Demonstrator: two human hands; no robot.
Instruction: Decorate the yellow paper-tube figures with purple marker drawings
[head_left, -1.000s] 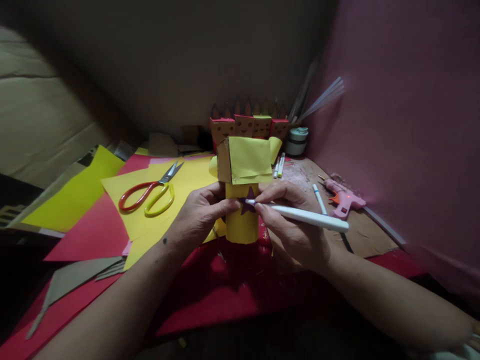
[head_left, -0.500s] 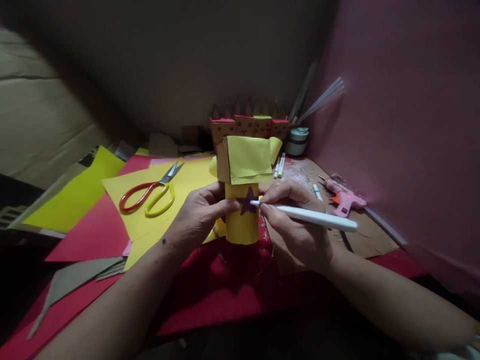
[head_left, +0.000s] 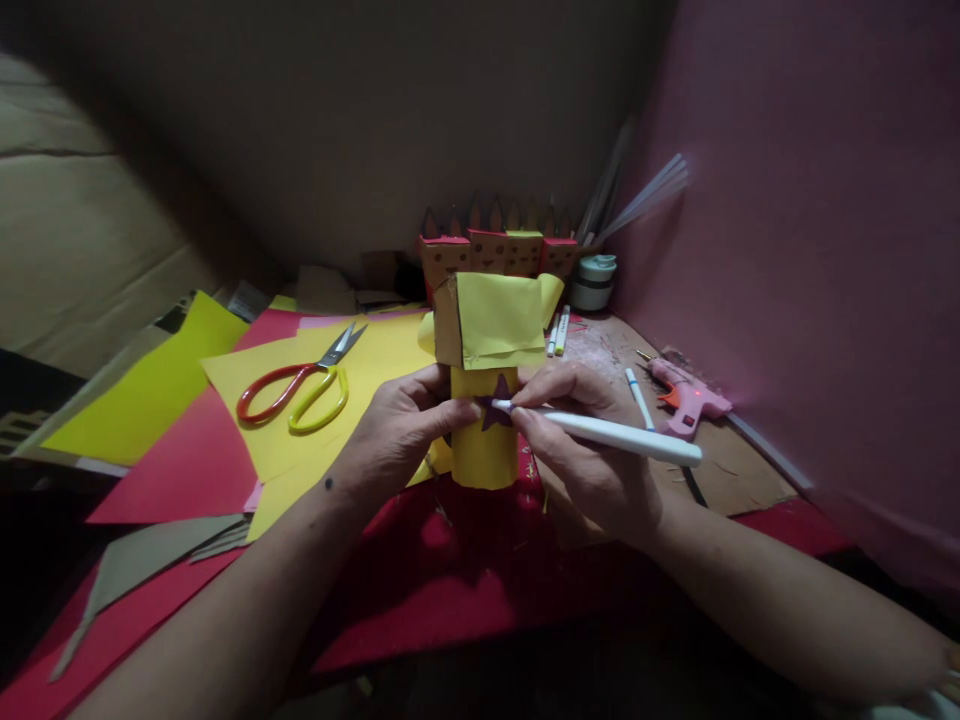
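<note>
A yellow paper figure (head_left: pixel 484 465) stands upright at the middle of the view, a tube topped by a cardboard box head with a yellow paper face. My left hand (head_left: pixel 409 425) grips the tube from the left, thumb across its front, other fingers hidden behind. On the tube's front is a dark purple star (head_left: pixel 498 404). My right hand (head_left: pixel 589 440) pinches a white marker (head_left: pixel 622 436), its tip at the star. Whether the tip touches the star I cannot tell.
Red-and-yellow-handled scissors (head_left: pixel 300 390) lie on yellow paper sheets (head_left: pixel 247 365) at left. A pink glue gun (head_left: pixel 694 395) with a lit red light rests on cardboard at right, near another marker (head_left: pixel 640 398). Several cardboard figures (head_left: pixel 487 250) and a lidded jar (head_left: pixel 594 283) stand behind.
My right hand and the marker have shifted slightly left, the tip moving further across the star. My left hand and the figure stay in place.
</note>
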